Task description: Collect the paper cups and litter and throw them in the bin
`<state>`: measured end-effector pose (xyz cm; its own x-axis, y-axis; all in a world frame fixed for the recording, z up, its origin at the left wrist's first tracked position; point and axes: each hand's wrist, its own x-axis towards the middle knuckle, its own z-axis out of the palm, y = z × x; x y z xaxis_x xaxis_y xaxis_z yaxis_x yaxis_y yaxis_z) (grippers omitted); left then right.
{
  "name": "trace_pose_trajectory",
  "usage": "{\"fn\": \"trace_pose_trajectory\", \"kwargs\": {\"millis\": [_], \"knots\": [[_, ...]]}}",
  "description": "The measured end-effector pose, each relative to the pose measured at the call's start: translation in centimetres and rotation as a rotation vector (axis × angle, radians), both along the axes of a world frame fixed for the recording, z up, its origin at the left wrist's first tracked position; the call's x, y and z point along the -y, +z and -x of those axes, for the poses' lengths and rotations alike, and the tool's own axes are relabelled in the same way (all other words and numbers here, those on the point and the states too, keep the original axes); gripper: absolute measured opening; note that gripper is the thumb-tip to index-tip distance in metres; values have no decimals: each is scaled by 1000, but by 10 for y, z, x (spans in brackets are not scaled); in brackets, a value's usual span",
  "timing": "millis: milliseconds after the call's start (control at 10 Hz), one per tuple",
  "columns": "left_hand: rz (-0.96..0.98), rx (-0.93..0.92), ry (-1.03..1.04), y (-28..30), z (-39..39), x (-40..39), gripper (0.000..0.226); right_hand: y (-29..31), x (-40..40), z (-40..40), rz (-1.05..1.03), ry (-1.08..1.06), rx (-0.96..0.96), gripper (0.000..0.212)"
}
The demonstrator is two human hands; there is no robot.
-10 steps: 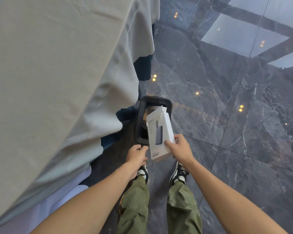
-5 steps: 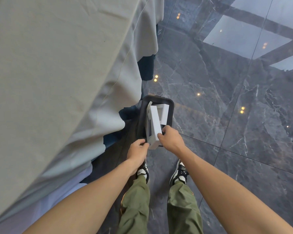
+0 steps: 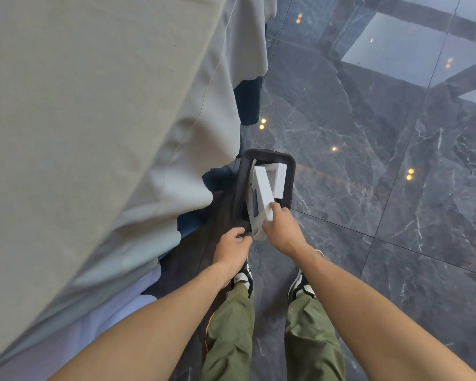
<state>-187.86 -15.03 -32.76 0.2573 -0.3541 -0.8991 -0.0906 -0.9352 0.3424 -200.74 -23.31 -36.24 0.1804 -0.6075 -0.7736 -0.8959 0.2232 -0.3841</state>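
A dark rectangular bin [image 3: 291, 176] stands on the floor just beyond my feet, beside the draped table. A white cardboard box [image 3: 262, 193] leans into its mouth, its near end sticking out over the rim. My right hand [image 3: 282, 228] grips the box's near end. Another white piece [image 3: 279, 178] lies inside the bin behind the box. My left hand [image 3: 232, 247] is closed on the bin's near rim. No paper cups are in sight.
A table under a long grey cloth [image 3: 99, 119] fills the left side, its hem hanging next to the bin. Glossy dark marble floor [image 3: 382, 160] spreads to the right. My two shoes and green trouser legs [image 3: 231, 331] are below the hands.
The box, held up above the bin a second ago, has been tipped forward and pushed down into the bin's mouth by my right hand. My left hand stayed at the rim.
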Motion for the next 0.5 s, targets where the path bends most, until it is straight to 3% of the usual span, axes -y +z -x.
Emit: {"fn": "trace_pose_trajectory", "kwargs": {"millis": [300,500], "knots": [[6,-14,-38,2,1,7,46,7,25,10,23,64,31,52],[38,124,-327,38,-10,23,56,44,32,13,21,259,-60,50]]}}
